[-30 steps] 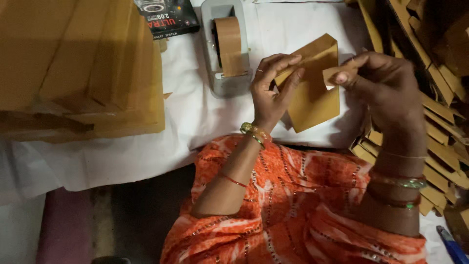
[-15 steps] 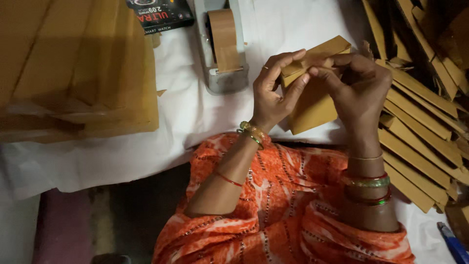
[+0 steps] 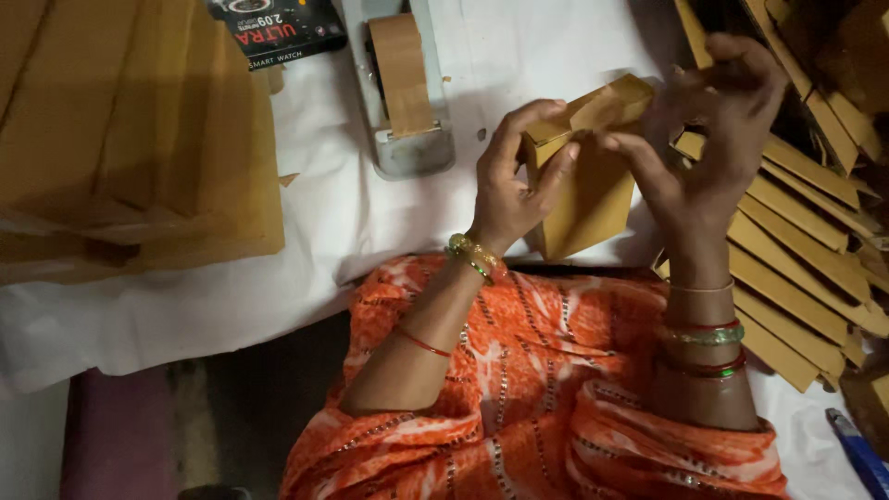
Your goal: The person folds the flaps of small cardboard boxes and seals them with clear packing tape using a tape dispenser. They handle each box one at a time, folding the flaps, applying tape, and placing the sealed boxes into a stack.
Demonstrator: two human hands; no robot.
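A stack of flat brown cartons point(image 3: 139, 139) lies far left, then the tape dispenser point(image 3: 405, 88). My left hand point(image 3: 509, 190) grips the small brown box point(image 3: 583, 167) over the worktop point(image 3: 370, 222); my right hand point(image 3: 708, 139) pinches its top flap.

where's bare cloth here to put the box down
Bare white cloth lies between the grey tape dispenser, the big flat brown cardboard stack and the left hand. Right of the small brown cardboard box, fanned cardboard flats crowd it.

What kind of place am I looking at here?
Probably a small packing workstation: flat brown cartons stacked at the right, a tape dispenser on white sheeting, and both hands folding a carton.
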